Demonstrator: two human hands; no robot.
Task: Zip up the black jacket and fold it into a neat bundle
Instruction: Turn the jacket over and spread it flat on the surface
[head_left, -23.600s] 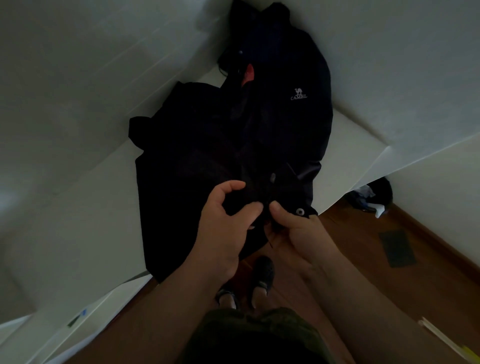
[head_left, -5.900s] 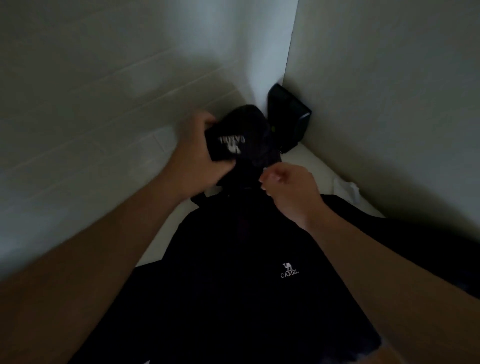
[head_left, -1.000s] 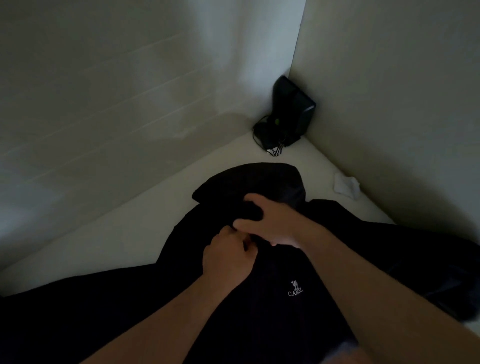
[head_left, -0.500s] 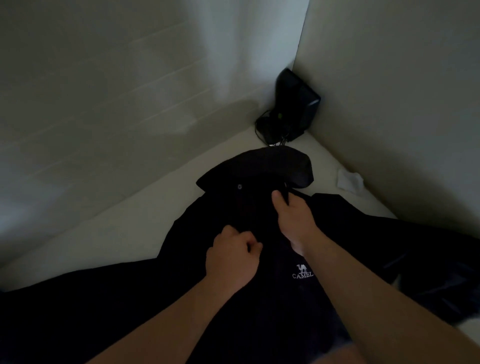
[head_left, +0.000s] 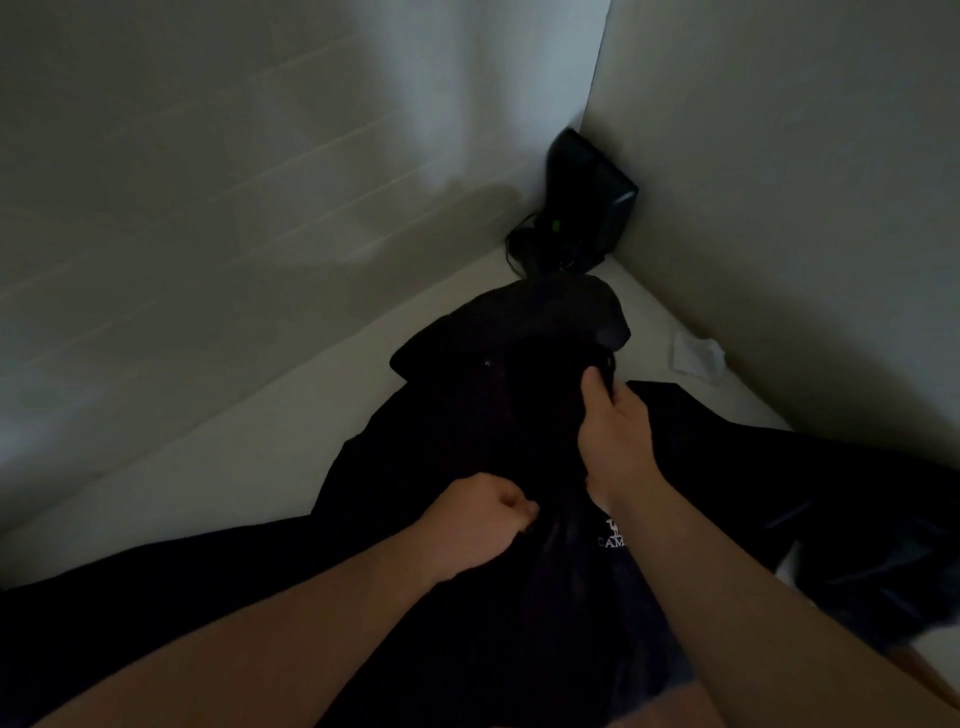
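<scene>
Zipping the last stretch to the collar

The black jacket (head_left: 467, 441) lies chest-up on the white counter (head_left: 234, 467), hood towards the corner beside a black device (head_left: 587, 208), sleeves spread to either side. The left hand (head_left: 475, 525) is a closed fist, its grip bunched on the front fabric at chest height; the right hand (head_left: 615, 431) pinches shut at the collar, seemingly on the zipper pull, though the dimness hides it. To finish cleanly, the left should hold the front taut and flat below while the right draws straight up the teeth, keeping the hood's loose cloth out of the slider. Folding is not yet begun.
</scene>
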